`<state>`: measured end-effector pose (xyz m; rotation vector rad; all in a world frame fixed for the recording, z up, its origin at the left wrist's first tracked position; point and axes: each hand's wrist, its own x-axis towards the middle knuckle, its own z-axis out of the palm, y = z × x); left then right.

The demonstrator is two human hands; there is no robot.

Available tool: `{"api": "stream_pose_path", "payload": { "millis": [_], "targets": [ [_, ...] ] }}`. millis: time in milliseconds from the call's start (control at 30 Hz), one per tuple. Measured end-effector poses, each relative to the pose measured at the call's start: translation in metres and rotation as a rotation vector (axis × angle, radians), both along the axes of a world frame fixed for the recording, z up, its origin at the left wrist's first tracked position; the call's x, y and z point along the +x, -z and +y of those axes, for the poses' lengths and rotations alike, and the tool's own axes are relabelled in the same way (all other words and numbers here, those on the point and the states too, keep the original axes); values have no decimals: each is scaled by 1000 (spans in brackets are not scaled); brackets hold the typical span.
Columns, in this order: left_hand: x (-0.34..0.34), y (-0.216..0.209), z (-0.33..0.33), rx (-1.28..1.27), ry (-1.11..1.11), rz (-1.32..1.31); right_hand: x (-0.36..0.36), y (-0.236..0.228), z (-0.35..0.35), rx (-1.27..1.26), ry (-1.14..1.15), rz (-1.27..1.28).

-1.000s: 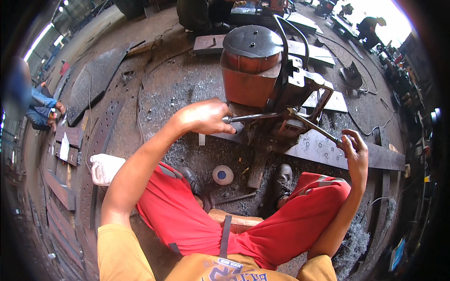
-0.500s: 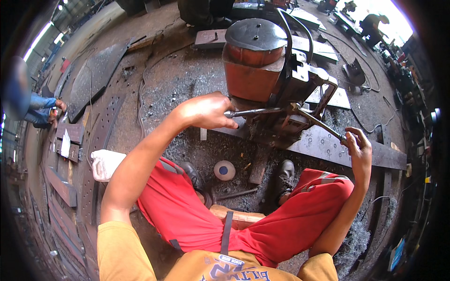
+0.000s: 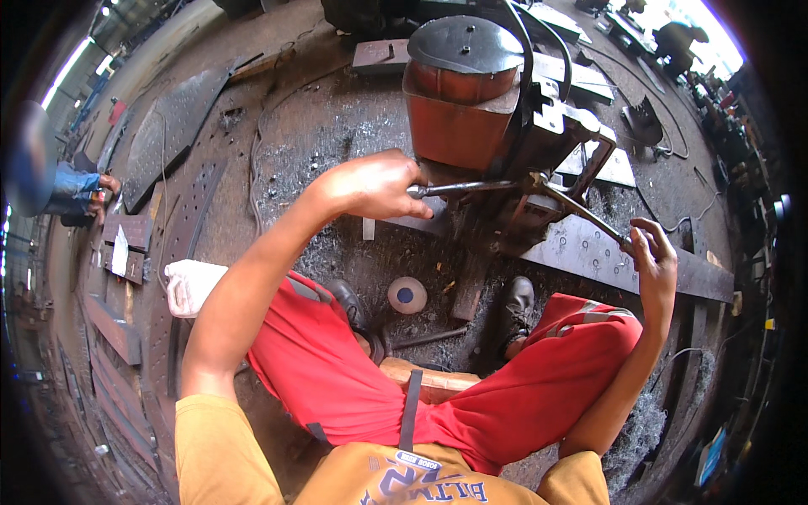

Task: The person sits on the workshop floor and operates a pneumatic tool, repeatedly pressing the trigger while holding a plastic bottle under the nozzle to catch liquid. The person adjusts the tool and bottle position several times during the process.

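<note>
In front of me stands a drilling machine with a dark round top plate over an orange-red body (image 3: pixel 459 118). Spoke-like metal levers reach out from a hub (image 3: pixel 535 180) low on its near side. My left hand (image 3: pixel 383 183) is closed around the rounded end of the left lever (image 3: pixel 463 188), its palm facing down. On the end of the right lever (image 3: pixel 585 217), my right hand (image 3: pixel 653 257) closes with bent fingers. The machine stands on a long steel plate (image 3: pixel 589 257) with a row of holes. Its tool tip is hidden behind the levers and frame.
A white jug (image 3: pixel 192 288) stands by my left knee. Between my shoes lie a round whitish container (image 3: pixel 407 295) and a metal rod (image 3: pixel 429 338). Metal shavings (image 3: pixel 640 433) litter the floor. Drilled plates (image 3: pixel 181 126) lie at left, where another person (image 3: pixel 76 189) crouches. Cables run across the floor.
The view has shifted slightly, so the machine appears a little higher and further right. Both hands remain on the levers, whose angle looks nearly the same.
</note>
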<state>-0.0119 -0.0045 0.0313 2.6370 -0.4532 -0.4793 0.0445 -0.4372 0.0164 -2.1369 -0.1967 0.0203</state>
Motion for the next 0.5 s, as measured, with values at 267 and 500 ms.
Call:
{"api": "stream_pose_path", "payload": {
  "millis": [267, 500],
  "targets": [
    [-4, -3, 1, 46, -22, 2, -41, 19, 99, -340, -320, -548],
    [-2, -3, -7, 43, -25, -34, -122, 232, 202, -859, -798, 561]
  ]
}}
